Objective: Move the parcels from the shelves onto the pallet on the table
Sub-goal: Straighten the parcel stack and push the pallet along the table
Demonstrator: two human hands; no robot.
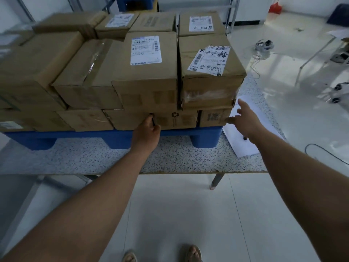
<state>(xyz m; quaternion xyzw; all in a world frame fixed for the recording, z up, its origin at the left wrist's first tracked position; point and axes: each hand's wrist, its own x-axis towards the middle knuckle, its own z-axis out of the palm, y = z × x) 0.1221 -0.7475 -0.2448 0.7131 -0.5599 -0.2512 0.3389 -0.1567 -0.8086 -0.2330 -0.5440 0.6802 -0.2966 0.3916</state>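
Several brown cardboard parcels are stacked in two layers on a blue pallet (120, 138) on the speckled table (94, 157). The front right top parcel (209, 82) carries a tilted white label. A labelled parcel (149, 72) sits to its left. My left hand (146, 132) is curled, with its fingers against the front of a lower parcel (170, 120) and a thin dark object at the fingers. My right hand (243, 118) is spread open, its fingers touching the lower right parcel corner (215, 117) below the top one.
White paper sheets (243, 144) lie on the table right of the pallet. The table's front edge and a leg (217, 179) are near my feet. Cables and a metal frame (311, 57) are on the glossy floor at right. Shelf uprights (232, 14) stand behind.
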